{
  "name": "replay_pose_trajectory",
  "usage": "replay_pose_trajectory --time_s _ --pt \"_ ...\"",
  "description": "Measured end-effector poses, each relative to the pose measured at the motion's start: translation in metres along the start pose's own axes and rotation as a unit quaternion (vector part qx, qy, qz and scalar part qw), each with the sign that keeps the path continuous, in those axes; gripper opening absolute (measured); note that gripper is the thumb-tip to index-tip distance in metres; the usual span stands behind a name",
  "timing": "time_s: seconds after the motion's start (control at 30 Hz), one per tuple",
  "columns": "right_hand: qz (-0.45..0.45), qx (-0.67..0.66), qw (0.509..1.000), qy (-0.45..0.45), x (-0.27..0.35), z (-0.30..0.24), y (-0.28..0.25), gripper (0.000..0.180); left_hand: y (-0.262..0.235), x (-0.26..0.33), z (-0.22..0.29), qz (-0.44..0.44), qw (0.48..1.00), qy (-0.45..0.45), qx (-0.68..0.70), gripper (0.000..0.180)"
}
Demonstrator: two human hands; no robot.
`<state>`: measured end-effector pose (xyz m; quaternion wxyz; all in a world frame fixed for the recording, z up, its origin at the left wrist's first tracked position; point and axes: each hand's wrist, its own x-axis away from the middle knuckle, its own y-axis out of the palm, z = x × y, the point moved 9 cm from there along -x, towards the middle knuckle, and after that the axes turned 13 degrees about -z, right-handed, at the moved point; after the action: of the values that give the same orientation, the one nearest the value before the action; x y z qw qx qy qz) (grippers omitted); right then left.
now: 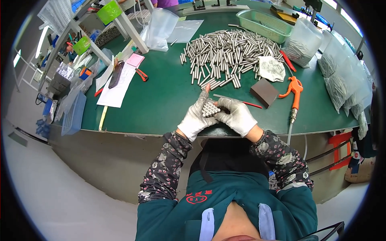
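Metal pins lie in one heap, too many to count, on one green table. Clear bags, at least two, stand at the right with similar pins inside; one pale green basket sits behind the heap, contents unclear. Gloved left hand and right hand close together around one small bundle of pins near the table's front edge.
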<state>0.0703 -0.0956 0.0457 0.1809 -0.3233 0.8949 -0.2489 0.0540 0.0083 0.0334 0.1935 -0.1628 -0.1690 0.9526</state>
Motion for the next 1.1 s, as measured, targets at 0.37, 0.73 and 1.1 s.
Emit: replay_pose_trajectory --time_s 0.37,0.73,1.1 --pt "-0.001 -0.030 0.999 0.019 -0.002 0.007 0.002 0.028 0.002 -0.002 -0.018 -0.006 0.994 -0.029 0.107 0.102" --pt "0.001 -0.020 1.000 0.008 0.000 0.001 -0.003 0.029 0.000 -0.004 -0.008 0.027 0.999 0.035 -0.006 0.100" --pt "-0.015 0.030 0.999 0.024 0.000 -0.003 -0.007 0.045 -0.005 -0.005 -0.001 0.063 0.996 0.014 -0.060 0.097"
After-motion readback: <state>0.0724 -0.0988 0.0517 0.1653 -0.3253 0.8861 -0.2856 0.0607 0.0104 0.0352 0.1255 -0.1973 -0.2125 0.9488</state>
